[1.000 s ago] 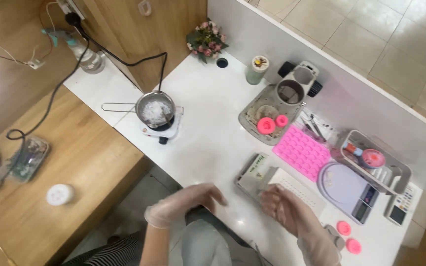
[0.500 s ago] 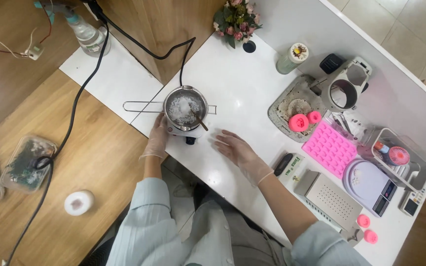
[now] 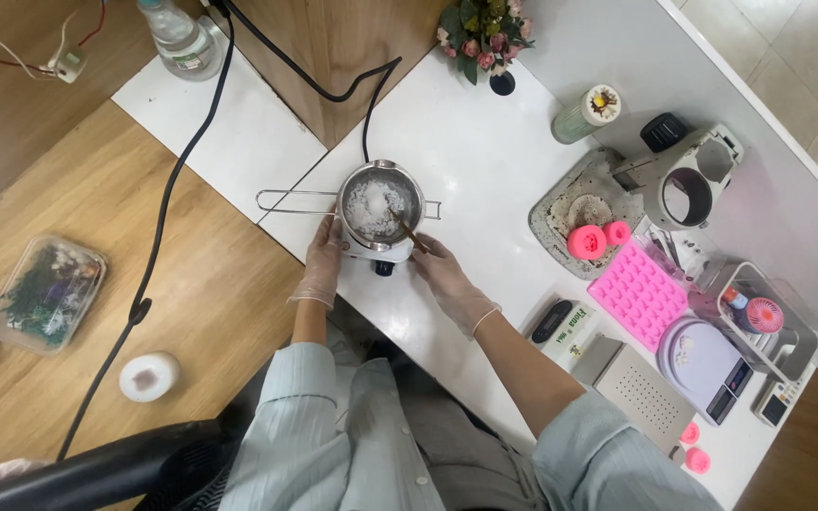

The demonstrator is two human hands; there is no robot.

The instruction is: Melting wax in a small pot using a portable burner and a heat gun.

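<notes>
Here, steel pot (image 3: 382, 203), white flakes, wooden stick (image 3: 409, 230)

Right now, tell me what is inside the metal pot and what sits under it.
The pot holds white flaky lumps and a leaning stick. Under it sits a small white hotplate; the pot covers its top, and the lumps hide the pot's bottom.

Looked like a home craft workshop: white table (image 3: 485, 180) crowded with a small melting pot (image 3: 382, 201) on a hot plate, pink silicone mould (image 3: 638, 292), digital scale (image 3: 707, 358), tubs of dried flowers (image 3: 44, 293) on wooden floor.
</notes>
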